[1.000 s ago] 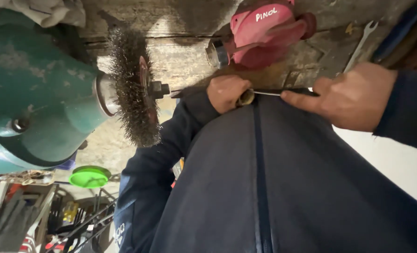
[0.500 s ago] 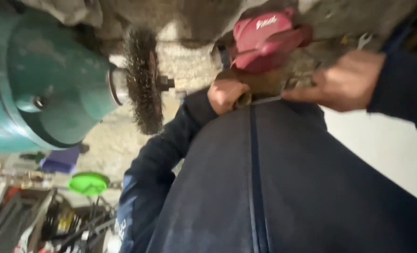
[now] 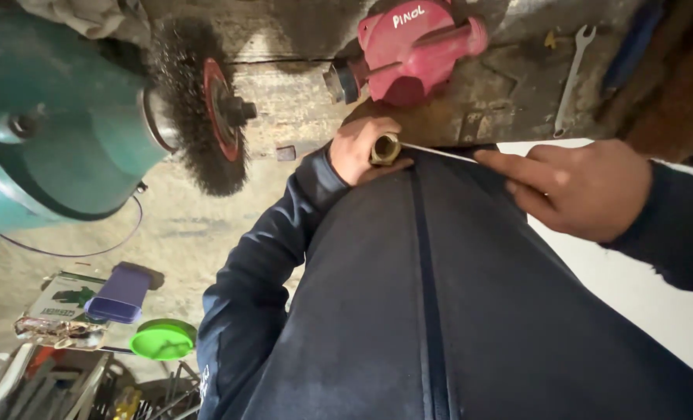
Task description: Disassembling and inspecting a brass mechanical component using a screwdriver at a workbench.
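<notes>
Two hands: left hand around brass fitting

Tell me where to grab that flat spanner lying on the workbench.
Take the spanner by the middle of its slim straight shank, coming down from above, fingertips on its two long edges. It lies flat on the workbench, forked end farthest away, with bare bench on both sides of the shank.

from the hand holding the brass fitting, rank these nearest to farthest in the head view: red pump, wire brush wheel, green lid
From the left hand gripping the brass fitting:
1. Red pump, just above the hand in the picture.
2. Wire brush wheel, further off toward the teal grinder.
3. Green lid, far down at the lower left.
</notes>
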